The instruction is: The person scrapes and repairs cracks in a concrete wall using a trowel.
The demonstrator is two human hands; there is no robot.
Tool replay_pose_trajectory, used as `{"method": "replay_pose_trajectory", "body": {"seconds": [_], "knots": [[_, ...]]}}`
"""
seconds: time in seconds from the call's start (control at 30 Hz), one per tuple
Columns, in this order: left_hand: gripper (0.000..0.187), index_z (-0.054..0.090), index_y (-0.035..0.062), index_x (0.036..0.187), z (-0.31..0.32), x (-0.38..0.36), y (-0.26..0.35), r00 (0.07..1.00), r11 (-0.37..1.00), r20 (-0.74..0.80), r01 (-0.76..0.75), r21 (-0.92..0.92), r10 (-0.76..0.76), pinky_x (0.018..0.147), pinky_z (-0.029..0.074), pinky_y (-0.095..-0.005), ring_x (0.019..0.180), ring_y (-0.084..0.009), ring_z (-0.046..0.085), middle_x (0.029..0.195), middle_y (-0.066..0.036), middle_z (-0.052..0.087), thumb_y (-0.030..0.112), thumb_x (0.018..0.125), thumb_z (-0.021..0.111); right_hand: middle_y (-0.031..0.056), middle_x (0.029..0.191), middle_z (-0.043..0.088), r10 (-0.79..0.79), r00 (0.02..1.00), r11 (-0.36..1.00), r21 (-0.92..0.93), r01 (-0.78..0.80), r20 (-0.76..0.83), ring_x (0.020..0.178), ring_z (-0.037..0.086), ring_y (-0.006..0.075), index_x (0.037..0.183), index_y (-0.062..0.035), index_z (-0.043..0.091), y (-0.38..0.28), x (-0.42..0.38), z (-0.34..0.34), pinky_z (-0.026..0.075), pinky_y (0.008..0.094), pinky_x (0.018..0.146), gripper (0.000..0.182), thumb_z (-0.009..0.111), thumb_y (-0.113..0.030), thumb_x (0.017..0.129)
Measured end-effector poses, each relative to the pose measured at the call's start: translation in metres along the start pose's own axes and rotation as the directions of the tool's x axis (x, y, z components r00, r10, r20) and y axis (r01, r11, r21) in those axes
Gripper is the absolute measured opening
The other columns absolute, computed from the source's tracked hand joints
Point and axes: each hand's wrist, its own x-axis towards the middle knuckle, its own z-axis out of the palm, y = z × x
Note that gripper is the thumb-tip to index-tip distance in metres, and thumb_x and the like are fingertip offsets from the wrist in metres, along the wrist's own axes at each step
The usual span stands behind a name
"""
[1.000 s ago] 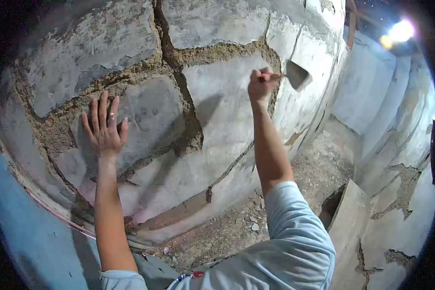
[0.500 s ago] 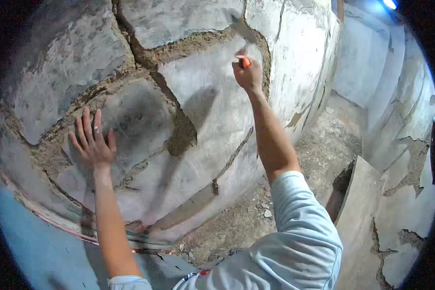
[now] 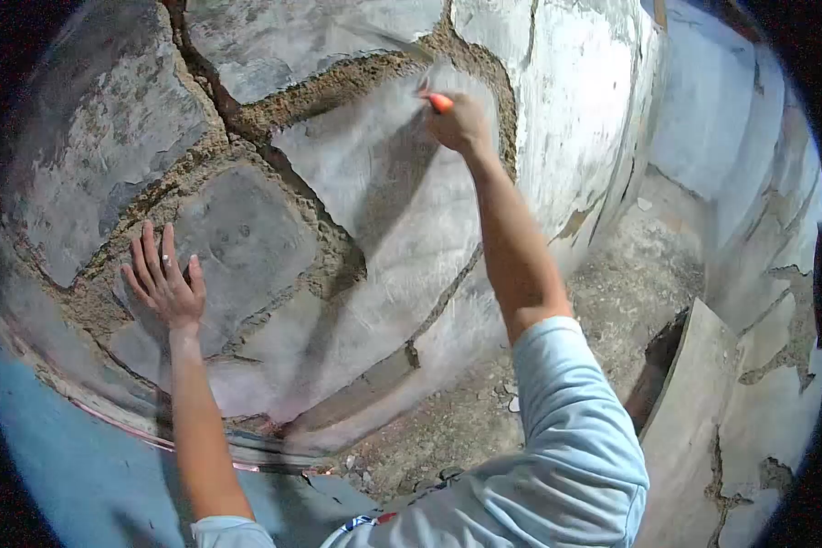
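My right hand is wrapped round the orange handle of a trowel. Its thin metal neck runs up from my fist, and the blade is smeared by motion near the upper edge of a smooth pale slab of the wall. A rough, sandy brown groove runs along that edge, close to the blade. Lower on the left, my left hand lies flat with fingers spread, at the edge of a dark grey slab beside another rough groove.
Rubble and dust cover the ground at the foot of the wall. A flat board or slab leans at the right, near a cracked, peeling wall. A blue surface lies at the lower left.
My right hand has swung the trowel to the left, its blade now tilted more sideways. My left hand stays spread on the wall. The view has shifted slightly.
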Motion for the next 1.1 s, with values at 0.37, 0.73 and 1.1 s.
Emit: {"method": "replay_pose_trajectory", "body": {"seconds": [0.37, 0.73, 1.1], "knots": [[0.052, 0.052, 0.0202, 0.151, 0.001, 0.002, -0.001, 0.999, 0.999, -0.027, -0.027, 0.021, 0.028, 0.125, 0.014, -0.0534, 0.152, -0.0295, 0.033, 0.162, -0.004, 0.042, 0.044, 0.106, 0.042, 0.0173, 0.085, 0.073, 0.03, 0.948, 0.936, -0.343, 0.084, 0.316, 0.079, 0.071, 0.0408, 0.088, -0.0119, 0.072, 0.02, 0.032, -0.037, 0.055, 0.0479, 0.069, 0.023, 0.071, -0.035, 0.085], [0.051, 0.051, 0.0213, 0.153, 0.001, 0.003, -0.003, 1.0, 0.999, -0.02, -0.024, 0.031, 0.024, 0.125, 0.015, -0.0537, 0.153, -0.0284, 0.032, 0.164, -0.005, 0.04, 0.042, 0.107, 0.043, 0.0168, 0.081, 0.072, -0.041, 0.967, 0.992, -0.109, 0.07, 0.25, 0.078, 0.071, 0.0209, 0.097, -0.0103, 0.075, 0.012, 0.046, -0.055, 0.054, 0.0371, 0.069, 0.017, 0.074, -0.023, 0.086], [0.049, 0.056, 0.0215, 0.149, 0.004, 0.004, 0.0, 0.999, 1.0, -0.046, 0.002, -0.016, -0.003, 0.127, 0.013, -0.0524, 0.152, -0.0281, 0.034, 0.163, -0.004, 0.041, 0.041, 0.107, 0.042, 0.0156, 0.086, 0.075, -0.242, 0.931, 0.965, -0.037, 0.261, 0.273, 0.081, 0.074, 0.0368, 0.099, -0.0128, 0.077, 0.042, 0.063, -0.057, 0.058, 0.043, 0.07, 0.024, 0.078, -0.027, 0.08]]}}
